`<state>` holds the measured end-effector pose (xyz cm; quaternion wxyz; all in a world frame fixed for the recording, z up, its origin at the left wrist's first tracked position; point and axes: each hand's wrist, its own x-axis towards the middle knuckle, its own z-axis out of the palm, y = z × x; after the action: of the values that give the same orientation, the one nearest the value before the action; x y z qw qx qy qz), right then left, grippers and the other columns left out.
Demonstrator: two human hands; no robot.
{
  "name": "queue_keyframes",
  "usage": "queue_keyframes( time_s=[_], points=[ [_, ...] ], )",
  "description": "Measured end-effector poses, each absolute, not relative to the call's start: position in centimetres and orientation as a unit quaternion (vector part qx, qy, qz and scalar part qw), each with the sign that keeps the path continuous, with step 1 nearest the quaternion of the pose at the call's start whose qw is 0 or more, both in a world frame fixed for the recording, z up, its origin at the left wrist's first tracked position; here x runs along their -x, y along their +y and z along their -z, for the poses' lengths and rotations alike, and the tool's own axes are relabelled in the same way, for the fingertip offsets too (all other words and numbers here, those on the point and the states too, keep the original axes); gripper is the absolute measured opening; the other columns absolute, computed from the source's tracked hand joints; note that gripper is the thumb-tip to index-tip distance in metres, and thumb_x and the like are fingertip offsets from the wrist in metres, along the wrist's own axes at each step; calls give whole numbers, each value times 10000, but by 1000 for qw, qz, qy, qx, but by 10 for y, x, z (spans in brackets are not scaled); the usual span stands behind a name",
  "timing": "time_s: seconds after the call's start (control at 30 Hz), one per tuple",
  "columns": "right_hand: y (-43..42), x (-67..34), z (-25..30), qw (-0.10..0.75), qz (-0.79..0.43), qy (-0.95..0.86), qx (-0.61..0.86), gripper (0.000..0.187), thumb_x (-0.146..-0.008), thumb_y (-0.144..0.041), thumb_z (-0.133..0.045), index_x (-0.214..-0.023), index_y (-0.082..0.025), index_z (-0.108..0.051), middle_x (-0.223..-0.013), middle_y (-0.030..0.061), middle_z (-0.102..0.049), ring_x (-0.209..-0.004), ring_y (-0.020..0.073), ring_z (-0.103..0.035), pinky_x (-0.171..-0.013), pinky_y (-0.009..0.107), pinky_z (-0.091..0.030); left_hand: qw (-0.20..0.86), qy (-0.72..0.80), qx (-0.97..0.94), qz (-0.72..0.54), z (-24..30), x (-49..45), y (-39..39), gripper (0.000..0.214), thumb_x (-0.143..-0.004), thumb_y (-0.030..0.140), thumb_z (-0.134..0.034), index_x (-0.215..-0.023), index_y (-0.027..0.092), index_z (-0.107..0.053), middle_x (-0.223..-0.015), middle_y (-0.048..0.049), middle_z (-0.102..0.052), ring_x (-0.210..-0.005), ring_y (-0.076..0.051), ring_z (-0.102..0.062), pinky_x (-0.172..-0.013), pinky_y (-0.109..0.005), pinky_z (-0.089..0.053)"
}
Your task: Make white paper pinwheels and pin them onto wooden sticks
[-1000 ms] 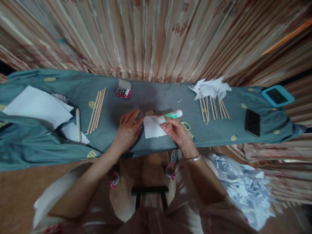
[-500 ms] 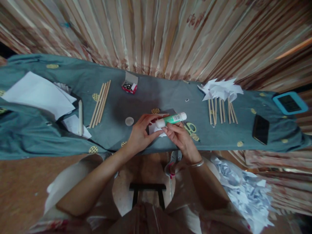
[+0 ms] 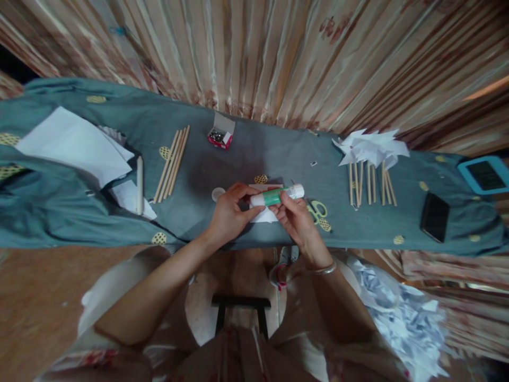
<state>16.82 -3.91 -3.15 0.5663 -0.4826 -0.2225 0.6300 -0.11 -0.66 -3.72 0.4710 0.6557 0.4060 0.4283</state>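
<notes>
A green-and-white glue stick lies level between my two hands, above the table. My right hand is closed around its body, thumb on top. The fingers of my left hand pinch its white left end. Under the glue stick, partly covered by my hands, is a piece of white paper. Pale green scissors rest just right of my right hand. A small white disc sits behind my left hand.
On the left lie paper sheets, a white rod and wooden sticks. An open pin box stands behind. To the right are paper pinwheels on sticks, a phone and a blue-framed device. Paper scraps lie below.
The glue stick has turned closer to level and sunk slightly. My left fingers have closed on its white end, and my right thumb now lies over its body. The view has shifted a little.
</notes>
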Motion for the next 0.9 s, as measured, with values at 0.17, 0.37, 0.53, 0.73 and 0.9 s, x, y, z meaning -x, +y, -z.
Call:
queue_keyframes(
  time_s=[0.17, 0.37, 0.53, 0.73, 0.9],
  points=[
    [-39, -167, 34, 574, -632, -190, 485, 308, -626, -425, -872, -799, -215, -728, -759, -1, -760, -663, 151, -686, -640, 279, -595, 443, 406, -684, -414, 31, 3, -6, 160, -769, 266, -759, -870, 165, -687, -824, -28, -626, -777, -163, -590, -707, -277, -470],
    [-39, -168, 36, 567, -635, -197, 487, 324, -658, -450, -846, -835, -208, -724, -778, 22, -760, -734, 181, -708, -687, 310, -591, 452, 404, -680, -412, 30, 3, -6, 177, -736, 236, -775, -874, 172, -684, -823, -21, -624, -776, -162, -583, -718, -278, -469],
    [-37, -173, 29, 575, -631, -213, 476, 380, -700, -529, -792, -924, -229, -729, -914, 34, -768, -845, 180, -707, -751, 304, -586, 511, 405, -629, -423, 37, 2, -4, 207, -706, 235, -790, -872, 165, -687, -846, -23, -623, -770, -157, -584, -721, -282, -474],
    [-38, -176, 27, 572, -621, -228, 484, 369, -758, -569, -718, -910, -232, -722, -931, 42, -764, -923, 191, -703, -796, 319, -581, 500, 402, -640, -423, 36, 5, -4, 213, -703, 225, -793, -879, 165, -689, -858, -27, -627, -779, -165, -594, -727, -291, -474],
    [-38, -177, 35, 583, -626, -199, 478, 344, -755, -550, -733, -875, -228, -711, -856, 23, -763, -882, 183, -715, -812, 320, -582, 434, 401, -697, -407, 31, 8, -4, 177, -758, 253, -769, -894, 174, -688, -858, -23, -638, -765, -158, -574, -722, -279, -454]
  ],
)
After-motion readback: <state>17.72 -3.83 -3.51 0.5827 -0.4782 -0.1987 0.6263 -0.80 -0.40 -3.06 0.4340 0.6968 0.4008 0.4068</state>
